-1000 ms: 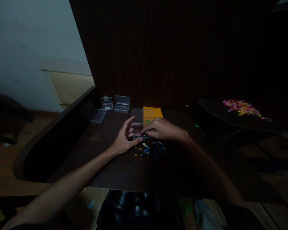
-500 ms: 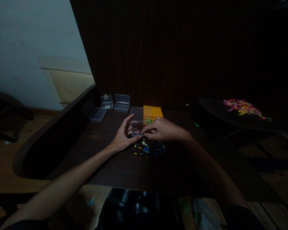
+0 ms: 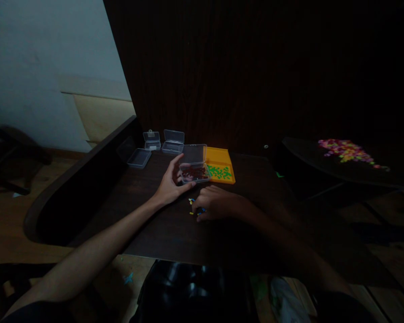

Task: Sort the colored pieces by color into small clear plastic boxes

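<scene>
Clear plastic box (image 3: pixel 194 172): we see it open on the dark tabletop (image 3: pixel 161 229), its lid (image 3: pixel 193 154) raised at the back and a few dark reddish bits inside.
Change from a second ago: the right hand (image 3: pixel 212 207) was at the box with its fingertips over the opening. It has since dropped to the loose pieces nearer the person. The box itself sits much as it did.
Newly uncovered: with the right hand gone, the orange tray (image 3: pixel 222 157) just right of the box shows in full, with green pieces (image 3: pixel 218 172) scattered in it.
Left hand (image 3: pixel 170 186): it holds the box from the left, with the thumb along the near edge and the fingers up its left side.
Right hand now: it lies palm down with the fingers curled. We cannot tell whether they pinch anything.
Small pieces (image 3: pixel 191 202): blue and yellow bits show at the right hand's fingertips, and the rest are hidden under the hand.
Box and hands: the box touches the left hand and lies just beyond the right hand, apart from it.
Back left: three small clear boxes (image 3: pixel 173 141) stand near the tabletop's far edge.
Far right: a dark round table (image 3: pixel 306 157) carries pink and yellow pieces (image 3: pixel 343 150).
</scene>
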Motion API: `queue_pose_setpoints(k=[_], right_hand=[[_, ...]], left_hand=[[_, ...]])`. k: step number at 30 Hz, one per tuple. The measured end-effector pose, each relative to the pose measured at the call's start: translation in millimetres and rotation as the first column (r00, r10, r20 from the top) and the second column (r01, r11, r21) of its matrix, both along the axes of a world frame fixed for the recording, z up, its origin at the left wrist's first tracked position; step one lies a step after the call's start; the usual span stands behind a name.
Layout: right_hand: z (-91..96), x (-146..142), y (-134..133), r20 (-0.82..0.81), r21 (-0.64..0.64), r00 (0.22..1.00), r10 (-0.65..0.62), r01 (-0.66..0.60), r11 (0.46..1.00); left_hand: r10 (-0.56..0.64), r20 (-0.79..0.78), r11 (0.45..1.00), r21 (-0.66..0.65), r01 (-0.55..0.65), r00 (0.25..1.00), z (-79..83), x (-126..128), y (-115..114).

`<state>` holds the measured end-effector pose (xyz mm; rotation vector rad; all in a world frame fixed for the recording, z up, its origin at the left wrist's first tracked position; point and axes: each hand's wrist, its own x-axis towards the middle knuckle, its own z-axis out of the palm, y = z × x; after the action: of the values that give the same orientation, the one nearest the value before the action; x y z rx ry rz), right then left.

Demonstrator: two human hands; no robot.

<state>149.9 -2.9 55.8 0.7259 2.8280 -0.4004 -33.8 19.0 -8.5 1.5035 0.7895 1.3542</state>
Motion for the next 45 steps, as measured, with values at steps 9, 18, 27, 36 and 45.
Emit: queue_pose_setpoints(k=[9,18,27,36,45], right_hand=[[-0.9,-2,-2,0.003,-0.003,1.0,-0.01,0.01,1.0],[-4.0,-5,4,0.032,-0.08,0.999,-0.013,0.016,0.997],[-0.3,-6,3,0.032,-0.098,0.999,-0.02,0.023,0.995],[32.8,6,8,-0.203,-0.218,0.979,0.021,-0.066,0.974],[38.3,20,31,-0.477,-0.129,0.862,-0.173,0.127,0.984]], left_hand=[[-0.001,0.001,1.0,-0.002,0.001,1.0,0.7,0,-1],[-0.006,0.016,1.0,-0.015,0.007,1.0,2.6,1,-2],[-0.003,0.003,1.0,-0.004,0.003,1.0,1.4,0,-1],[0.004,-0.005,1.0,0.019,-0.004,1.0,0.7,1,-1],[-0.102,0.004,0.995,-0.005,0.102,0.995,4.8,8,-11]])
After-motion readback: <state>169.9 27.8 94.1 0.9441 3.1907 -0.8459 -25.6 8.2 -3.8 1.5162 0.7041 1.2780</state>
